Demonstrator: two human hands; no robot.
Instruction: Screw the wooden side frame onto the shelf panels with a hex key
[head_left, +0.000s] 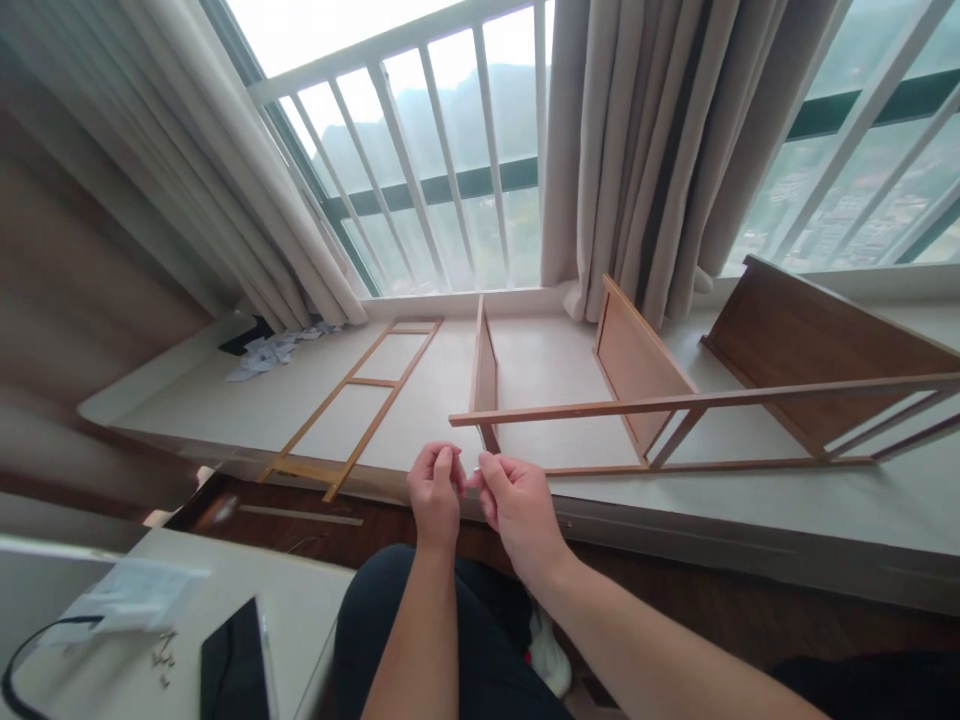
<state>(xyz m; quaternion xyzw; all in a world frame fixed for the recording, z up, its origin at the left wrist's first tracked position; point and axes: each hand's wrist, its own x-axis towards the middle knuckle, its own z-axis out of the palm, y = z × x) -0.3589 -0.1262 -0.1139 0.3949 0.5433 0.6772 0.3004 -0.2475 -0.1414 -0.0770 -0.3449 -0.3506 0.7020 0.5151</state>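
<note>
My left hand [435,492] and my right hand [519,505] are close together in the middle, just in front of the sill's edge. The fingers of both are closed in a pinch. A small silvery bit [475,470] shows at the right fingertips, too small to name. What the left fingers hold, if anything, is hidden. Just beyond the hands is the end of a wooden shelf frame [570,409], lying on its side with several panels upright in it. The nearest is a narrow wooden panel [485,365].
A ladder-like wooden frame [373,382] lies on the white sill [450,365], its end over the edge. Crumpled paper [264,355] is at the far left. On the lower-left table [292,580] are a phone [235,665], small screws [163,658] and a plastic bag [139,595].
</note>
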